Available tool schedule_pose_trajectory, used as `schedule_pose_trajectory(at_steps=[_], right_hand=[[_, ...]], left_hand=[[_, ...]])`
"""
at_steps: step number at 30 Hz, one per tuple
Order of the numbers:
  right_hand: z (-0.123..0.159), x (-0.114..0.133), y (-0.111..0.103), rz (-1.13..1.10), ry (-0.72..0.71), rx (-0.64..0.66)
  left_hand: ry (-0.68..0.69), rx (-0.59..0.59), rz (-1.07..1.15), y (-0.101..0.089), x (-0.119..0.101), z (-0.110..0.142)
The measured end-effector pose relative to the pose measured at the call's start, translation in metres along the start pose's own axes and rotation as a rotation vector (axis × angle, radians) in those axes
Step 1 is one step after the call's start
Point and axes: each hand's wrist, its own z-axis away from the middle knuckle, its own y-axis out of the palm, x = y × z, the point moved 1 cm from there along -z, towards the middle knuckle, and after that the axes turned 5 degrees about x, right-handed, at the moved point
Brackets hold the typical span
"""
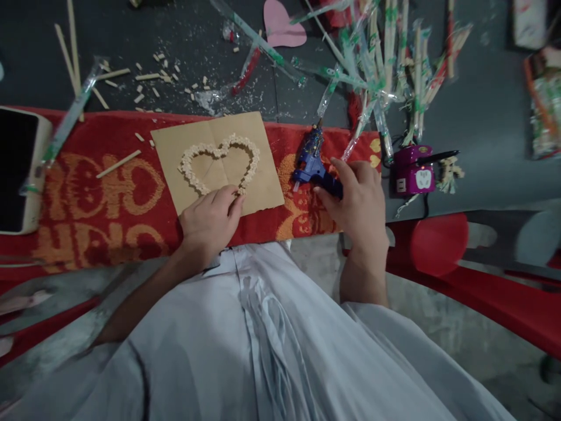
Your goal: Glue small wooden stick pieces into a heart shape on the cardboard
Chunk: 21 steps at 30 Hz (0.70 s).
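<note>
A heart outline (188, 169) built of small pale stick pieces lies on a folded brown card (267, 169). My left hand (213, 219) rests over the card's lower edge, thumb and forefinger closed together at the heart's bottom tip. What they pinch is too small to make out. To the right, a blue hot glue gun (312, 161) lies on the red patterned cloth (144, 234), nozzle pointing away from me. My right hand (362, 202) has its thumb and fingers around the end of the gun's handle.
Wrapped chopsticks (363, 76) are heaped at the back right, near a pink paper heart (284, 23). Cut stick bits (164, 76) are scattered behind the card. A phone (21, 169) lies at left, a purple box (414, 169) at right. Red chairs (473, 298) stand below.
</note>
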Motion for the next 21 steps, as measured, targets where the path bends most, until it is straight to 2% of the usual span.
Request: schedule_pose_trajectory(at_steps=[4,10,15,18,21], right_hand=[[-0.013,0.003,0.005,-0.006,-0.023,0.108],[-0.022,0.004,0.004,-0.034,0.0,0.127],[-0.009,-0.007,-0.001,-0.201,-0.013,0.019],[-0.001,-0.018,0.004,-0.446,-0.042,-0.08],[0.003,-0.027,0.011,-0.753,0.057,-0.205]], left_hand=[[-0.026,0.004,-0.017,0.0,-0.001,0.0],[-0.037,-0.03,-0.019,0.002,0.001,0.001],[-0.069,-0.002,-0.018,-0.002,-0.001,0.001],[-0.109,0.064,-0.048,-0.005,-0.004,0.0],[-0.113,0.094,-0.071,-0.007,-0.007,0.0]])
